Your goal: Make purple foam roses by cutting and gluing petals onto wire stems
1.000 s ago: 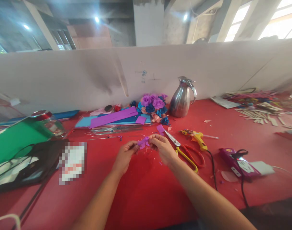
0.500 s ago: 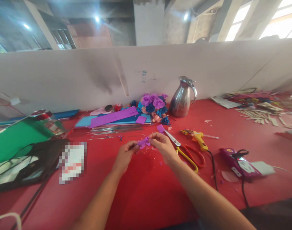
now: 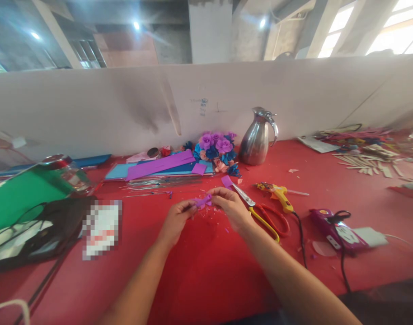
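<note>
A small purple paper piece (image 3: 204, 201), with a curled petal-like shape, is stretched between my two hands above the red table. My left hand (image 3: 178, 218) pinches its left end between thumb and fingers. At its right end, my right hand (image 3: 228, 206) grips the paper with closed fingertips. Just right of that hand lie scissors (image 3: 257, 210) with one yellow and one red handle, their blade tip by a purple paper square (image 3: 227, 181). Behind my hands stand finished purple, blue and pink paper flowers (image 3: 217, 146).
Purple paper strips (image 3: 161, 165) lie on blue sheets, with thin wires (image 3: 159, 183) in front. A steel jug (image 3: 257, 137) stands by the partition. To the right are a yellow glue gun (image 3: 280, 197) and a corded purple box (image 3: 340, 232). A lidded jar (image 3: 71, 174) leans at left.
Both hands stay nearly in place. The purple paper piece between them has shifted shape slightly, looking flatter and more drawn out.
</note>
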### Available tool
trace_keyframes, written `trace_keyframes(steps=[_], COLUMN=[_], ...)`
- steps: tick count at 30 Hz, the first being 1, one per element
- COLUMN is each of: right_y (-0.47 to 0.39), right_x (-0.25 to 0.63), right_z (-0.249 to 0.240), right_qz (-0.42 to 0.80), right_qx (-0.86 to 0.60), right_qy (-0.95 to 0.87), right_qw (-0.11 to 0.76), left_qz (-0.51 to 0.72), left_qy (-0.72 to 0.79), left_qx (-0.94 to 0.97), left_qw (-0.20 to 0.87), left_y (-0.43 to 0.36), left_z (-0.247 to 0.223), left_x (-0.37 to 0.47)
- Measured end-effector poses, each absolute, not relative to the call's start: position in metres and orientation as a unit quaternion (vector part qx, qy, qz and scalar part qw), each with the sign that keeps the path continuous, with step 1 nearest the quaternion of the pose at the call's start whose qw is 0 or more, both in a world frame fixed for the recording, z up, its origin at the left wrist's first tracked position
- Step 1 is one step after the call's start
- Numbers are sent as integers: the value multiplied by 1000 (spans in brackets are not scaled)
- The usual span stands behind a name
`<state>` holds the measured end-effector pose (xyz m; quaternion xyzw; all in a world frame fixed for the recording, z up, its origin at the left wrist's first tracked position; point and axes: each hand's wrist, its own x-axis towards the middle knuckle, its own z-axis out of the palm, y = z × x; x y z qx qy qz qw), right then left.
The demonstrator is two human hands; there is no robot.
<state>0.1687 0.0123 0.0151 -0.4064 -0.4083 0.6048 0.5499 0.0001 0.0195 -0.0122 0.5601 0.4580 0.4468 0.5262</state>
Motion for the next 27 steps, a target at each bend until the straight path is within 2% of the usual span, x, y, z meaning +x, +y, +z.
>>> trace_keyframes(steps=[12,23,27], right_y=[15,12,12], right_x=[171,167,168], right_z=[11,15,15], right_qz=[608,618,579], right_qx=[-400,-393,-423], right_qy=[-412,-394,-405], right_qw=[549,555,567], left_qz=[446,480,488], left_qy=[444,469,475], left_qx=[532,520,516], left_qw=[567,529,519], left_y=[21,21,21], left_z=[-12,-14,-14], left_x=[-2,-1,-2])
